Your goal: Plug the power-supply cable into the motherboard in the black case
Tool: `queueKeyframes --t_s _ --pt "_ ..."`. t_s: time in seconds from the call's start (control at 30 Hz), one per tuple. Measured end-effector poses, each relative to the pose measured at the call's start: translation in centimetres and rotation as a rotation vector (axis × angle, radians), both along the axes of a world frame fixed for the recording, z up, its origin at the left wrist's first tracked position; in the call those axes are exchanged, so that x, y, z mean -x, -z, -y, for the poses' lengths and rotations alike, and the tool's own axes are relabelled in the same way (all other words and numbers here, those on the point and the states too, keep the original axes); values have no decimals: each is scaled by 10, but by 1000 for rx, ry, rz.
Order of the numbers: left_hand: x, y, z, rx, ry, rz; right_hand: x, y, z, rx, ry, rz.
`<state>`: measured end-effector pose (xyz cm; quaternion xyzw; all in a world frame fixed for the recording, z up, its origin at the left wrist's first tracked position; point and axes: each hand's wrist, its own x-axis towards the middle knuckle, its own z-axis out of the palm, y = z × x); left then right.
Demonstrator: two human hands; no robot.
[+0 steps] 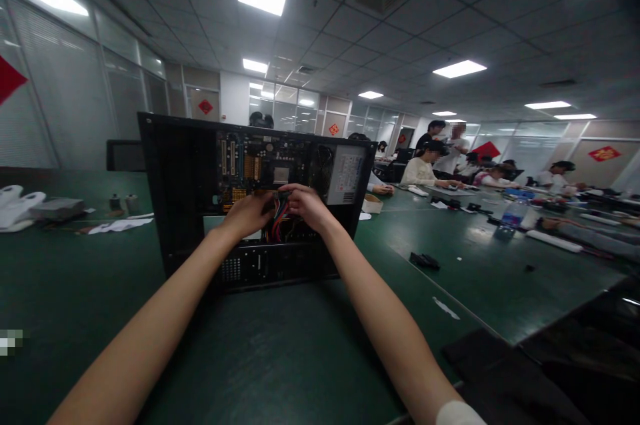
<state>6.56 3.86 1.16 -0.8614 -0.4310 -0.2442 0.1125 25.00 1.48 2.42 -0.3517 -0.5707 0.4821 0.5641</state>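
An open black computer case [187, 175] stands on the table in front of me, its inside facing me. Inside it are a motherboard [295, 153] with slots on its left part, and a power supply [345, 175] with a label at the upper right. Both my hands reach into the middle of the case. My right hand [309, 206] pinches a cable connector, from which a bundle of red, black and other coloured wires [276, 228] hangs down. Close against its left side, my left hand [250, 213] has its fingers closed; what they grip is hidden.
The green table [270, 351] holds a grey box [57, 209], white plastic bags [20, 205] and paper [120, 225] at left. To the right are a small black part [425, 261], a plastic bottle [514, 213] and a small carton [371, 203]. Several people work farther back.
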Motion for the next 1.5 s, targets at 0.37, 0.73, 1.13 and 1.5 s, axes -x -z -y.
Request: queueKeyframes --t_s 0.37,0.73,1.13,1.5 --pt "0 -2 16 -259 204 168 -12 4 -4 -44 -174 -53" --pt "6 0 0 -289 146 284 -3 9 2 -904 431 892" --pt "2 -1 -1 21 -215 -67 -1 21 -4 -532 463 1519" --pt "-5 3 -8 140 -234 -134 -6 22 -17 -597 335 1518"
